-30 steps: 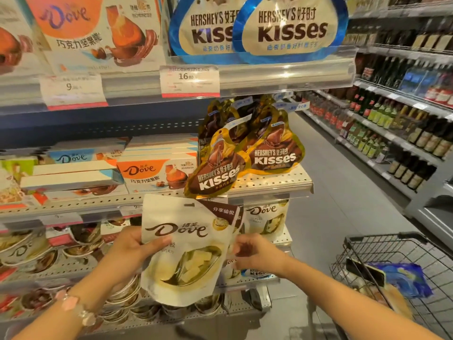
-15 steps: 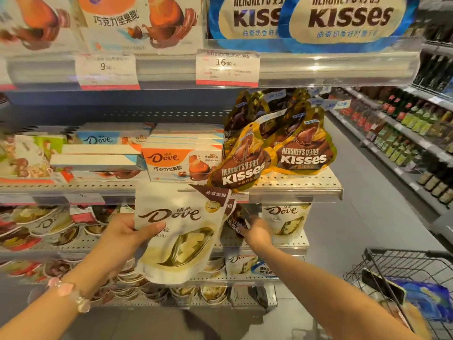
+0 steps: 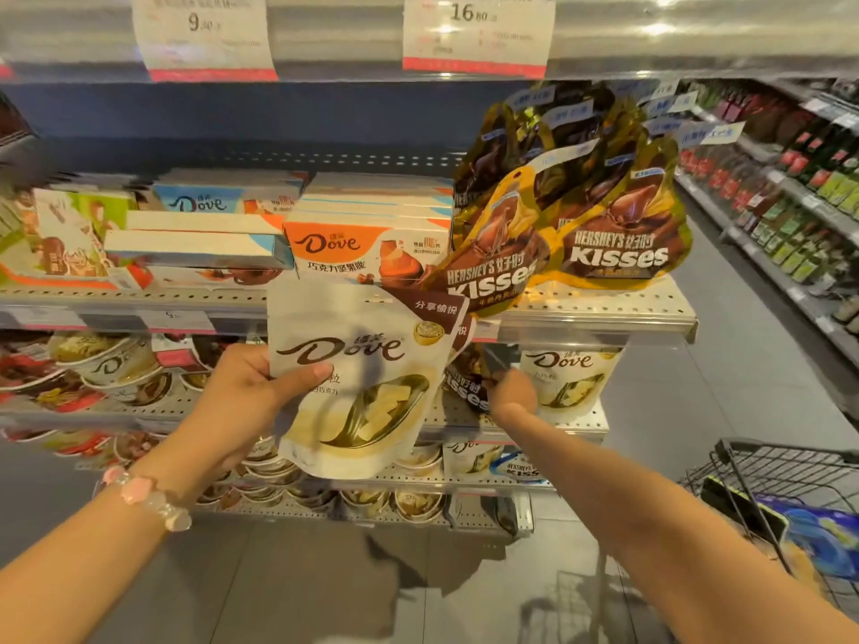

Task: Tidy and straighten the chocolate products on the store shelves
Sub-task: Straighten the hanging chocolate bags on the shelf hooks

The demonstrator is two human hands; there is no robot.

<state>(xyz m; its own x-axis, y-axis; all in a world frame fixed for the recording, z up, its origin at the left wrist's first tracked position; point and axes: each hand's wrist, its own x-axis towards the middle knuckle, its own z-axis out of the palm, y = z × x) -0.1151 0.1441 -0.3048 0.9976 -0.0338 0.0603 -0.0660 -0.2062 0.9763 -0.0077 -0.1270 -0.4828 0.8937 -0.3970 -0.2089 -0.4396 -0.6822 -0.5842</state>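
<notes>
Several perforated metal shelves [image 3: 604,313] line a grey-floored shop aisle [image 3: 725,364].

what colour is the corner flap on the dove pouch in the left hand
Dark brown with white characters, on the white Dove pouch; head view shows it.

Warm indoor light, glare on shelf rail [image 3: 650,34], blurred, bowed edges

We cannot read the small print on the price tags [image 3: 478,32] at the top edge. The white Dove pouch [image 3: 358,378] hides our left fingers and part of the brown Kisses bag [image 3: 467,390], which covers our right fingertips. The cart [image 3: 790,504] is cut off at lower right.
</notes>
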